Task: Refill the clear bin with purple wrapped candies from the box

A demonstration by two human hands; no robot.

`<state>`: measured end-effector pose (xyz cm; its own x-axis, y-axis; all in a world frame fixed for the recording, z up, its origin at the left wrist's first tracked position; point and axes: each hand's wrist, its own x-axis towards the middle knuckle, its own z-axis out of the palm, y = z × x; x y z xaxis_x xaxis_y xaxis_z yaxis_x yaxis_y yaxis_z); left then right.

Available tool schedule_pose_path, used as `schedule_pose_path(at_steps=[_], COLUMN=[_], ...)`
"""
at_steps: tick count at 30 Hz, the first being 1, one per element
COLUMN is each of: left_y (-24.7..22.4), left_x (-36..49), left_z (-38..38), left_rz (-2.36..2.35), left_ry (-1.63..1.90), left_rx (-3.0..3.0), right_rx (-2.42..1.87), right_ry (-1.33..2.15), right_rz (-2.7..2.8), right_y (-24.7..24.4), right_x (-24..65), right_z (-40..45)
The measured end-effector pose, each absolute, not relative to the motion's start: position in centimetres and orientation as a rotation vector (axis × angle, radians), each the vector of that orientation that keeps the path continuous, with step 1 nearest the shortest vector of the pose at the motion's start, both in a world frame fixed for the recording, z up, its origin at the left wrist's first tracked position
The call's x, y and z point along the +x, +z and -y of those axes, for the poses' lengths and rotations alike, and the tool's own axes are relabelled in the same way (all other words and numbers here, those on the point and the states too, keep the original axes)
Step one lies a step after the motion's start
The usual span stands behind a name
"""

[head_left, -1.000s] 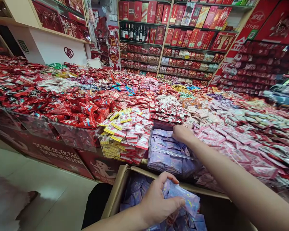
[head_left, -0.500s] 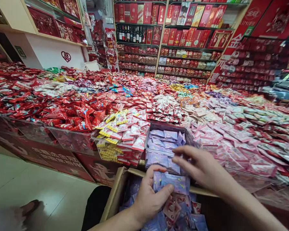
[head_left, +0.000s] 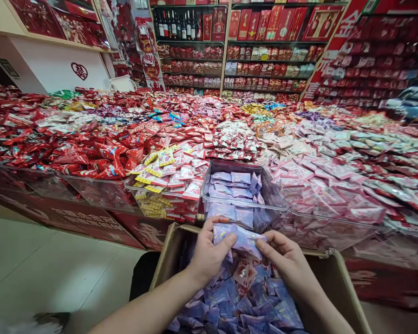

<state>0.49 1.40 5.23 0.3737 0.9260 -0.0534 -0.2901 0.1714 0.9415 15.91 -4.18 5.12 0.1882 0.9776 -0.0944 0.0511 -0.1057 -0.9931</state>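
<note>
Purple packet (head_left: 244, 237), held level above the open carton, spans both hands. Left hand (head_left: 209, 255): thumb pressed on the upper face, fingers behind, clamped on the left end. Right hand (head_left: 287, 260): thumb and forefinger pinch the right end; whether a second packet is stacked beneath, cannot tell.

Step in hand, as judged: a two-handed hold, packet lifted off the loose stock. From this hold, any move calls for a light, even pinch at both ends, as the wrapper looks soft and slick.

Below: carton (head_left: 167, 255) with loose purple packets (head_left: 216, 297) in a jumble, a red-and-white packet (head_left: 245, 273) among them. Just beyond: clear bin (head_left: 244, 203) with purple packets in rows, between yellow-and-white packets (head_left: 165, 157) and pink packets (head_left: 334, 199). Farther back: shelved bottles (head_left: 174, 25).
</note>
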Motion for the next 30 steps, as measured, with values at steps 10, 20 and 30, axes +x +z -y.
schedule_pose_path(at_steps=[10, 20, 30], left_y=[5.5, 5.3, 5.4], left_x=[0.2, 0.0, -0.2], left_z=[-1.7, -1.8, -0.7], left_rz=[-0.693, -0.572, -0.601], left_ry=[0.999, 1.025, 0.798], left_rx=[0.986, 0.933, 1.405], right_rx=[-1.468, -1.315, -1.496], right_ry=[0.952, 1.196, 0.902], right_rz=[1.312, 0.872, 1.487], right_y=[7.6, 6.4, 7.8], right_x=[16.7, 13.8, 15.4], right_z=[3.9, 3.7, 4.1])
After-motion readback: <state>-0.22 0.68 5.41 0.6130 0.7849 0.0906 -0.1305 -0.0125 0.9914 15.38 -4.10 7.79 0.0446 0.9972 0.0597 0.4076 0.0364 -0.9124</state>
